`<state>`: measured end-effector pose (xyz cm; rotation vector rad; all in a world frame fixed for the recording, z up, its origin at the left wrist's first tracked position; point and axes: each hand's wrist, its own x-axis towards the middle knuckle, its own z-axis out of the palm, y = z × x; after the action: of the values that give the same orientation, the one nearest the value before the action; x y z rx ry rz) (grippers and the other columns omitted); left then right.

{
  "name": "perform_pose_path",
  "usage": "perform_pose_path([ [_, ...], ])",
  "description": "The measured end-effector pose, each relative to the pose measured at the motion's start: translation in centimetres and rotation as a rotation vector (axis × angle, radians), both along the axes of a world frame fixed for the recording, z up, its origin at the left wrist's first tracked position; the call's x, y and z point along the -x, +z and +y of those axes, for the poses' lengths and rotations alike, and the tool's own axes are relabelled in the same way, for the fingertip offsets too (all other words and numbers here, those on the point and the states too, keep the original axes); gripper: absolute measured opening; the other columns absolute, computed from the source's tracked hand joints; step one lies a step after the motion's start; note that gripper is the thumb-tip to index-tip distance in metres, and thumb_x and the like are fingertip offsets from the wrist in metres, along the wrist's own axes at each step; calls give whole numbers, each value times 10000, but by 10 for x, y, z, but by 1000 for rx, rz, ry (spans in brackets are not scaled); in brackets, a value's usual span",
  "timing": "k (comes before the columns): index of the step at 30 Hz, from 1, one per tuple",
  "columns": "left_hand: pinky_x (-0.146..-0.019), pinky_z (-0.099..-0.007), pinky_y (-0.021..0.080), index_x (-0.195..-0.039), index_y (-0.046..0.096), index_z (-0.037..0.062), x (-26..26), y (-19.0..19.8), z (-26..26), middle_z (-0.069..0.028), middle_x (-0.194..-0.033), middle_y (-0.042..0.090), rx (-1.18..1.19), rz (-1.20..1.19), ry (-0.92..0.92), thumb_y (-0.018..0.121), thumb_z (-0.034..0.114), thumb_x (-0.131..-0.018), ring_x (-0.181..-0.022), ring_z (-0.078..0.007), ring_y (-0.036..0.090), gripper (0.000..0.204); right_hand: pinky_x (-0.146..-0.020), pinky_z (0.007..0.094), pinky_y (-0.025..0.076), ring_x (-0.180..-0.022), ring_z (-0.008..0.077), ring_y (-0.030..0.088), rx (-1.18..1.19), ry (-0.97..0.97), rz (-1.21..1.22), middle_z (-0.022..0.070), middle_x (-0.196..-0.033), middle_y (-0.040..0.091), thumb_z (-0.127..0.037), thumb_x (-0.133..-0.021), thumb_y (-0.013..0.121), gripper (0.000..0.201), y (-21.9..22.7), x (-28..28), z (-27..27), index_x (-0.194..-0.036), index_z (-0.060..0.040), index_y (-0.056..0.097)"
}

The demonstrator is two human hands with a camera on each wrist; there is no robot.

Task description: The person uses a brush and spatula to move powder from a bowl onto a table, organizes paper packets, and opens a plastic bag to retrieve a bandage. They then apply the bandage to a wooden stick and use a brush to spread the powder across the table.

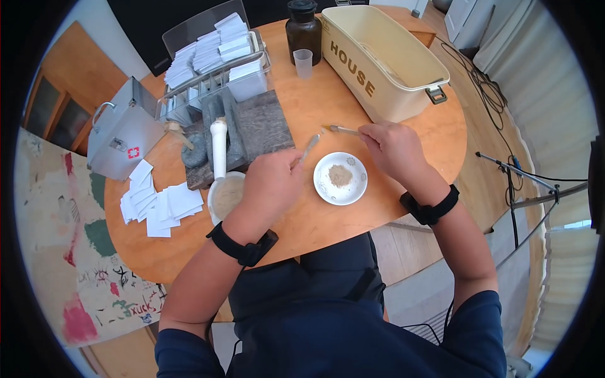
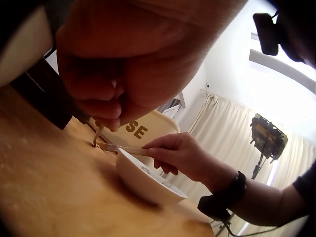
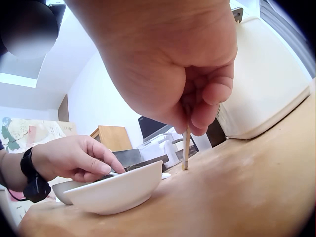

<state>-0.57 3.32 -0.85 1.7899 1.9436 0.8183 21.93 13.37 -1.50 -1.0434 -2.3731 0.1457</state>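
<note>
Left hand curled round a spoon-like tool and right hand pinching a brush flank the white dish of powder on the worktop, which a dropped wrist could tip, while the white mortar and cream bin crowd either side.

Dish: near edge of worktop, powder in it
Brush, spatula: tips meet just beyond dish
Bowl: left of dish, pestle leaning in it
Slips: near-left edge, left of bowl
Case: left edge, behind slips
Board: behind bowl, trough on it
Packets: far left, behind trough
Jar: far edge, cup before it
Tub: far-right edge, right of jar
</note>
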Motion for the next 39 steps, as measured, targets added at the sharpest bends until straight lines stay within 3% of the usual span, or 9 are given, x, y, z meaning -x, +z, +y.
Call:
perform_pose_path([
  [8,-622,-433,491,-834,650,10,3,-3,1,-154,-733,637,-41,279,-103,638,134,-800,-688,-355,617,129,-589,405,502,-672,308,627,43,-10,-27,125,-743,645,-115,-822,617,81,1,1,2,-821,-70,684],
  [14,-630,-440,507,-788,655,45,2,-12,4,-142,-728,638,-73,442,-74,616,123,-807,-685,-337,625,89,-599,407,504,-680,304,631,40,-20,-54,121,-743,645,-128,-830,618,84,2,1,7,-829,-75,683],
  [22,-617,-413,514,-811,672,54,5,-4,2,-127,-753,637,-128,482,-95,627,128,-808,-700,-317,634,87,-609,404,512,-695,307,636,41,-17,-76,119,-751,654,-138,-839,616,87,-2,3,12,-846,-79,679],
  [24,-619,-411,514,-811,671,53,6,-3,2,-128,-757,638,-143,482,-107,629,124,-807,-706,-316,634,83,-607,402,513,-690,308,637,9,-38,68,125,-749,659,-136,-834,624,89,2,6,7,-853,-71,681],
  [30,-641,-418,512,-844,663,49,2,-4,-2,-134,-776,643,-107,444,-83,633,114,-802,-721,-320,633,83,-594,402,511,-667,315,631,125,17,87,132,-728,654,-132,-819,646,87,12,13,-7,-834,-59,690],
  [39,-659,-438,508,-846,627,36,-5,-2,-3,-146,-794,648,-19,409,-45,616,106,-805,-752,-333,636,82,-610,375,521,-687,303,648,165,5,-28,131,-776,675,-119,-809,655,109,5,16,-8,-878,-48,702],
])
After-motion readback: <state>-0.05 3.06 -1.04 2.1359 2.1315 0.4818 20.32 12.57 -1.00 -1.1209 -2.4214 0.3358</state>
